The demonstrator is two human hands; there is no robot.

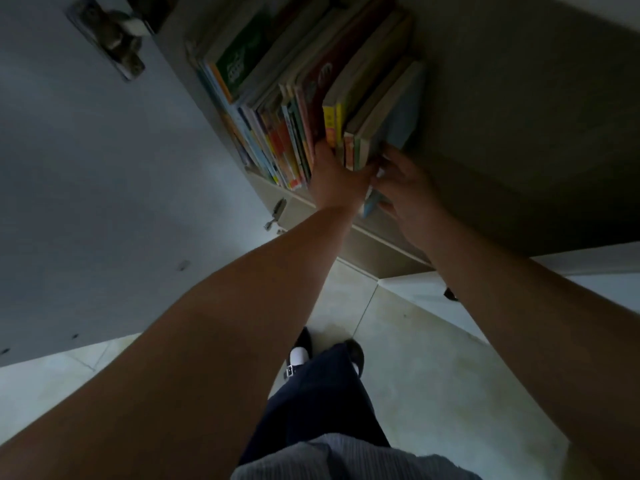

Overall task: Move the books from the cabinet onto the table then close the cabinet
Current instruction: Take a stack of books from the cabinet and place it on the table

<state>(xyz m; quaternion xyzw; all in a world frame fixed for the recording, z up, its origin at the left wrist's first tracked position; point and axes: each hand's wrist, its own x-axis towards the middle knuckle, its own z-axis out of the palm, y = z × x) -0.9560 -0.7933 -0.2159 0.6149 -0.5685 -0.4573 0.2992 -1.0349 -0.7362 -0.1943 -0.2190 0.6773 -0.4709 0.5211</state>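
Observation:
A row of upright books (298,109) fills the open cabinet (485,116) shelf ahead of me. At the row's right end stands a group with yellow and green spines and a pale blue book (403,112). My left hand (337,174) presses against the left side of that group, fingers pushed between the spines. On the right side, my right hand (405,188) curls around the pale blue book's lower edge. Both hands clamp the group between them. The table is not in view.
The open cabinet door (86,168) hangs at my left, a metal handle (110,39) near its top. Below the shelf sits a drawer front with a small latch (277,213). Pale tiled floor (433,368) and my dark trousers and shoes lie below.

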